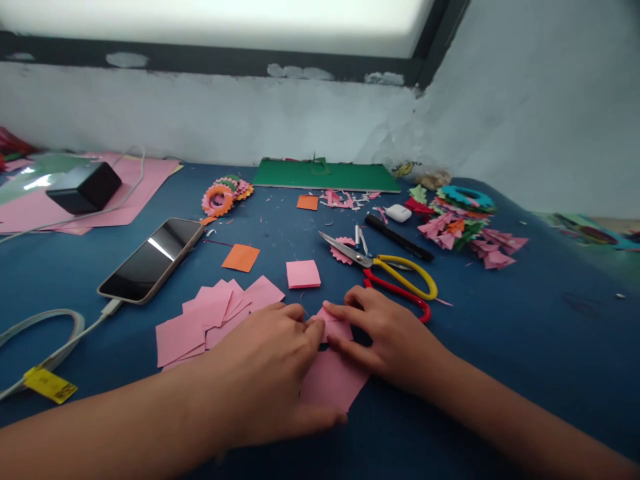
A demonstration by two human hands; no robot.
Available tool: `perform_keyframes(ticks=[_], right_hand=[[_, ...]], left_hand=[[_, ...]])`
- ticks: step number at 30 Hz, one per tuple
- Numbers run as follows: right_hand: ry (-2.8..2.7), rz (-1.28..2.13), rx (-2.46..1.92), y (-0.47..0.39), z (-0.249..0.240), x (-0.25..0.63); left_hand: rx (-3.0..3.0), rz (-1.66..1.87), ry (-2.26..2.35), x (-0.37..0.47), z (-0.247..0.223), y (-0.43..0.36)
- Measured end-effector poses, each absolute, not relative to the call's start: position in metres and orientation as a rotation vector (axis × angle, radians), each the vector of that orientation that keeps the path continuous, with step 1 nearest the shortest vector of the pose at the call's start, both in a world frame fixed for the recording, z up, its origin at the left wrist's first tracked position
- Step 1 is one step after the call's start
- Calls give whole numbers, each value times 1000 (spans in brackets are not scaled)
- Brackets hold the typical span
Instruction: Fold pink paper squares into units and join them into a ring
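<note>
A small piece of pink paper (337, 329) lies between my two hands, partly covered by fingertips. My left hand (280, 367) presses its left edge with curled fingers; its thumb stretches over a larger pink paper square (333, 383) underneath. From the right, my right hand (383, 327) pins the small paper with thumb and index finger. Left of my left hand spreads a stack of pink paper squares (183, 330). Just beyond the fingers sits a folded pink square (303, 274). Scissors (383, 267) with yellow and red handles lie partly open past my right hand.
A phone (153, 260) on a charging cable (75, 347) lies left, near a black box (85, 187). Orange squares (241, 258), a black pen (400, 238), a white earbud case (399, 213) and folded paper pieces (455, 223) sit farther back. A green board (325, 175) is by the wall.
</note>
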State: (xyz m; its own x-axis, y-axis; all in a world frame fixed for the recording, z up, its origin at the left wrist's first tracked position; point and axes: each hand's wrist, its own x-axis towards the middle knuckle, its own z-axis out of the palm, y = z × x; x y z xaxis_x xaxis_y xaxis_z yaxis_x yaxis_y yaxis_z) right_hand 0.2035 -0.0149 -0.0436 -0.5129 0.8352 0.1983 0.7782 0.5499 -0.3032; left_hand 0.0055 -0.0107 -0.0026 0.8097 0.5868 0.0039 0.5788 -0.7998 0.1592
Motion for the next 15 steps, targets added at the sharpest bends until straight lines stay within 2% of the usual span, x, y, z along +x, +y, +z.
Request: perform_keyframes(ticks=[7,15], right_hand=[[-2457,517,-1271,-10,-40,214],[-2386,632,-1229,-4,-40,217]], left_hand=[[2784,268,827,7,-32,13],[2644,303,876,7,-33,18]])
